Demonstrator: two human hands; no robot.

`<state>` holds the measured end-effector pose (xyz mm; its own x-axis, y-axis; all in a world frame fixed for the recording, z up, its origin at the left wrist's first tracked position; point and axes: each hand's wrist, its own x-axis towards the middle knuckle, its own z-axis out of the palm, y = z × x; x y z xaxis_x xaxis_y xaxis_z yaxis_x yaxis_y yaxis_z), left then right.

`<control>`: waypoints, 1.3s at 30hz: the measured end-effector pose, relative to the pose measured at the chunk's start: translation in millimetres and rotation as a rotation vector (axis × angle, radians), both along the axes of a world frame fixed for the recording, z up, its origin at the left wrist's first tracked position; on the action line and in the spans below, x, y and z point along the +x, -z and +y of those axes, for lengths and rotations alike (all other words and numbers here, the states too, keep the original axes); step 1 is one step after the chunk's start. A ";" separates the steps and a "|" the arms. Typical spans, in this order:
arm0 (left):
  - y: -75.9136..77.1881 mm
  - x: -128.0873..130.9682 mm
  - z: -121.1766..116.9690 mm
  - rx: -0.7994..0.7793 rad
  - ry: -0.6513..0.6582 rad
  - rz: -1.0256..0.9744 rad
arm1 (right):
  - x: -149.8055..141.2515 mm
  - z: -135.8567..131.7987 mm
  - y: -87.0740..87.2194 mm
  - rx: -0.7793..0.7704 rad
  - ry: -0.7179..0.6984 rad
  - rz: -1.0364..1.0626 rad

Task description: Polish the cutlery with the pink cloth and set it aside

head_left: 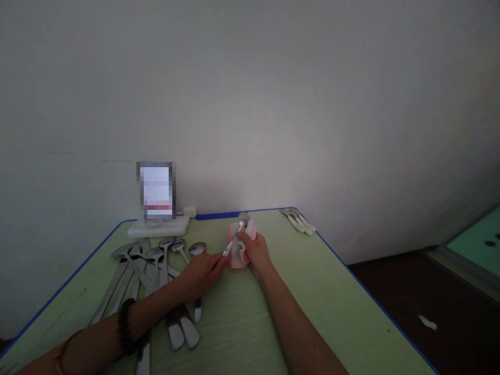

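My left hand (207,271) is closed around the handle of a metal spoon (232,243), which slants up and away toward the right. My right hand (255,251) grips a pink and white cloth (235,256) against the spoon near its bowl, with the thumb on top. The cloth hangs in folds below the spoon. Under and beside my left forearm lies a pile of metal spoons (156,255), their bowls toward the wall; the forearm hides part of their handles.
Two forks (299,221) with pale handles lie at the table's far right corner. At the back left, a device with a lit screen (156,190) stands on a white power strip (158,227) with a plug (190,212). The green table (332,312) has a blue edge; a wall rises behind it.
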<state>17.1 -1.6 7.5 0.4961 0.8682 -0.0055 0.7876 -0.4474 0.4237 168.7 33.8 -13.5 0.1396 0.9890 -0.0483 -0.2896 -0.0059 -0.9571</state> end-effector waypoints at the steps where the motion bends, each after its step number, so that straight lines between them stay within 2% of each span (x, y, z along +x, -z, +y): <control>1: 0.1 -0.1 0.0 0.000 0.004 -0.010 | 0.1 0.0 -0.1 -0.002 0.003 -0.006; 15: 4.4 -1.0 2.3 -0.001 0.015 -0.022 | 0.7 0.5 2.6 -0.044 -0.039 0.045; 21: 1.7 -0.3 1.3 -0.001 0.014 -0.001 | -0.4 -0.3 -0.1 -0.046 -0.027 0.069; 28: 3.3 -0.4 1.9 0.005 0.012 -0.013 | -1.1 3.0 4.6 -0.012 0.006 0.065; 39: 3.5 -0.3 1.7 0.003 -0.004 0.009 | 1.6 3.7 10.1 0.048 -0.006 -0.096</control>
